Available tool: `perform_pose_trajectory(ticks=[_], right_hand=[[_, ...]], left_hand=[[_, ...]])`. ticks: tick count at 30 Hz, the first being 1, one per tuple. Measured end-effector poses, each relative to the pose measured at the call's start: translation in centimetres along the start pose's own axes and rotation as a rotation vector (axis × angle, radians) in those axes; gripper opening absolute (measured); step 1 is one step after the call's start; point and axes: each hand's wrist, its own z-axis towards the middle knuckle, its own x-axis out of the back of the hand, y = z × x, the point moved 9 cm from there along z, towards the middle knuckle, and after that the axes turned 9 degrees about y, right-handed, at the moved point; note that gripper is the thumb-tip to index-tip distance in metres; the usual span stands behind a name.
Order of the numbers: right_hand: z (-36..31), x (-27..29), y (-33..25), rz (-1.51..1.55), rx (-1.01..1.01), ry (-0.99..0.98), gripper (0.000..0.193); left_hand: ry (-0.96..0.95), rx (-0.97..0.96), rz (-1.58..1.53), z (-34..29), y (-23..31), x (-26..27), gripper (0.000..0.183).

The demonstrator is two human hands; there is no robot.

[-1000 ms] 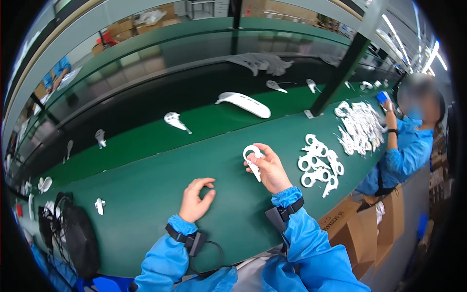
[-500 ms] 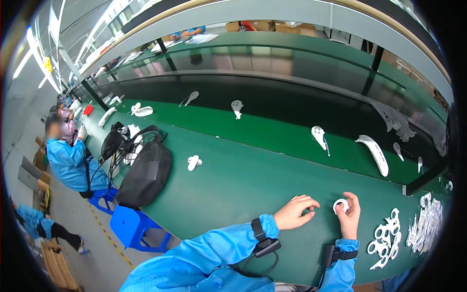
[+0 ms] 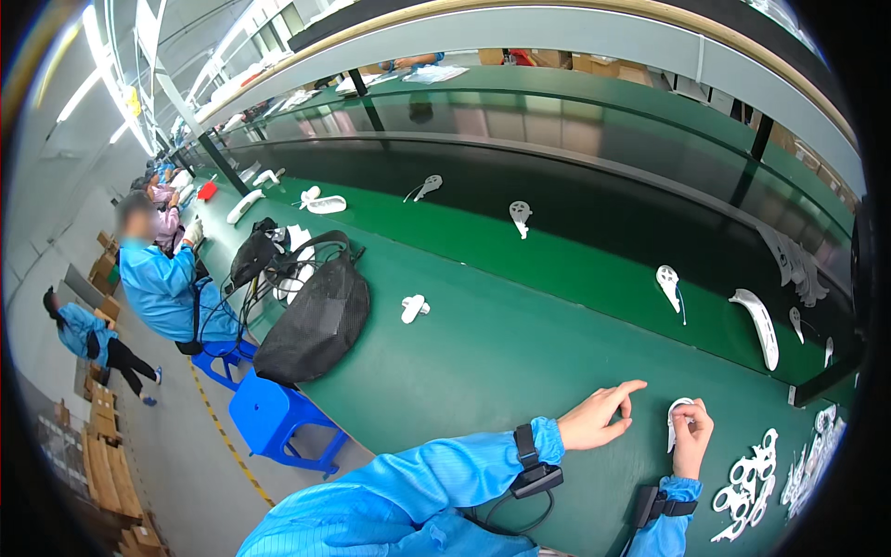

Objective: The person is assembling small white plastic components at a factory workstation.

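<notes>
My right hand [image 3: 692, 444] pinches a white plastic ring-ended part [image 3: 673, 429] between thumb and fingers, just above the green table. The part is seen at a slant, and the fingers cover some of it. To its left, my left hand [image 3: 599, 418] hovers with nothing in it, index finger stretched out and the other fingers loosely bent. Right of my right hand lies a loose heap of white ring-ended parts [image 3: 742, 492]. Beyond that, at the right rim, is a denser pile of small white pieces [image 3: 813, 469].
A black bag [image 3: 320, 320] with cables lies on the table's left, near a small white part [image 3: 415, 308]. White pieces, among them a long curved shell [image 3: 759, 327], lie along the brighter green strip. A dark post [image 3: 826, 379] stands at right. Blue stools [image 3: 269, 413] and co-workers are at left.
The whole view has swung left, so things appear farther right. My right hand has tilted the white ring-ended part. My left index finger is stretched out more.
</notes>
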Motion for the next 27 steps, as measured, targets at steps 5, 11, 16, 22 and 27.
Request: perform_pose_trajectory(ticks=[5, 11, 16, 22, 27], right_hand=[[0.6, 0.3, 0.3, 0.125, -0.057, 0.028, 0.022], [0.6, 0.4, 1.9, 0.364, -0.091, 0.076, 0.033], [-0.8, -2.4, 3.0, 0.025, -0.172, 0.003, 0.021], [-3.3, -11.5, -1.5, -0.465, 0.130, -0.107, 0.022], [-3.0, -13.9, -2.2, -0.610, 0.230, -0.129, 0.022]], left_hand=[[0.013, 0.058, -0.076, 0.1, 0.4, 0.9, 0.063], [0.576, -0.067, -0.074, 1.3, -0.8, 15.3, 0.049], [0.790, 0.006, -0.004, 0.1, -5.7, 31.7, 0.039], [1.059, 0.255, 0.397, -5.3, -12.0, 51.3, 0.055], [1.041, 0.540, 0.479, -4.9, -15.3, 54.4, 0.067]])
